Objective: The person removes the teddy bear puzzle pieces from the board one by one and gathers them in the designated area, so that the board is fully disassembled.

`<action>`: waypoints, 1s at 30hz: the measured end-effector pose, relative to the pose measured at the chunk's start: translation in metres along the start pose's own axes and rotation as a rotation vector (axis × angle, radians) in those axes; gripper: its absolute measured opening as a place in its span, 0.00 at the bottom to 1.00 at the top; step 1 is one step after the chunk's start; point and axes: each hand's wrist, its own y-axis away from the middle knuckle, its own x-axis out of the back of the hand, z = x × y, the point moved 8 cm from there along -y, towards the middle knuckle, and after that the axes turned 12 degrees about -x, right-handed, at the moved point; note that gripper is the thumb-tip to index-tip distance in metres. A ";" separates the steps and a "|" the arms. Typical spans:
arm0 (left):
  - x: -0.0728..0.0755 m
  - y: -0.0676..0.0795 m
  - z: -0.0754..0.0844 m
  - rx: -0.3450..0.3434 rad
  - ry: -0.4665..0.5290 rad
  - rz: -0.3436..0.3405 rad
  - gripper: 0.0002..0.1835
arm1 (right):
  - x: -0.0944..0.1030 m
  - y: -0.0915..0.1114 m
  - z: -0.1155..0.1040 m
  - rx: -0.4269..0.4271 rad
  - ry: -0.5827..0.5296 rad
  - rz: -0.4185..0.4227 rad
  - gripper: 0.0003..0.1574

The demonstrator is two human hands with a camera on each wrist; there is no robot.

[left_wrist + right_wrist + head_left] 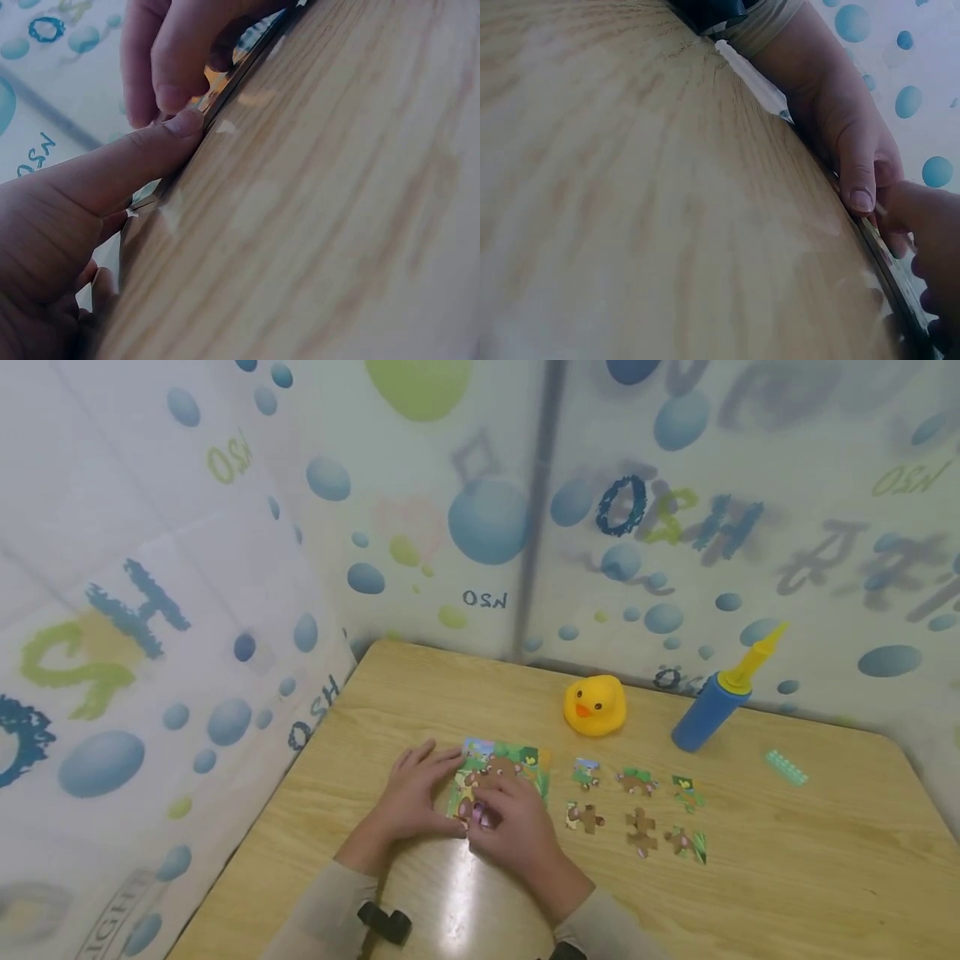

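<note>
A square jigsaw puzzle (528, 756) with a cartoon bear picture lies flat on the wooden table, between both hands in the head view. Along its left side rests my left hand (408, 797), fingers spread toward the upper left corner. The left thumb (154, 161) stretches along the near edge. My right hand (517, 827) comes over the puzzle's lower part, with finger and thumb pinching at a purplish puzzle piece (487, 816) near the bottom edge. That piece is mostly hidden by the fingers. In the right wrist view the two hands meet at the puzzle's thin edge.
Several loose puzzle pieces (641, 831) lie in two rows right of the puzzle. Behind them stand a yellow rubber duck (595, 706) and a blue hand pump (708, 714) with a yellow nozzle. A pale green toy brick (786, 767) lies far right. Patterned curtains (420, 635) border the table (795, 860).
</note>
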 end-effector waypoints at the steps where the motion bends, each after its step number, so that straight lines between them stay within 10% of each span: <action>1: 0.000 0.000 0.000 0.000 0.000 0.001 0.63 | 0.002 0.001 -0.002 0.033 -0.006 0.028 0.19; 14: 0.000 -0.001 0.003 0.000 0.004 0.001 0.62 | 0.025 0.028 -0.003 0.103 0.035 0.094 0.11; 30: 0.000 -0.002 -0.001 0.006 0.015 -0.001 0.63 | 0.099 0.087 0.040 0.075 0.070 0.140 0.18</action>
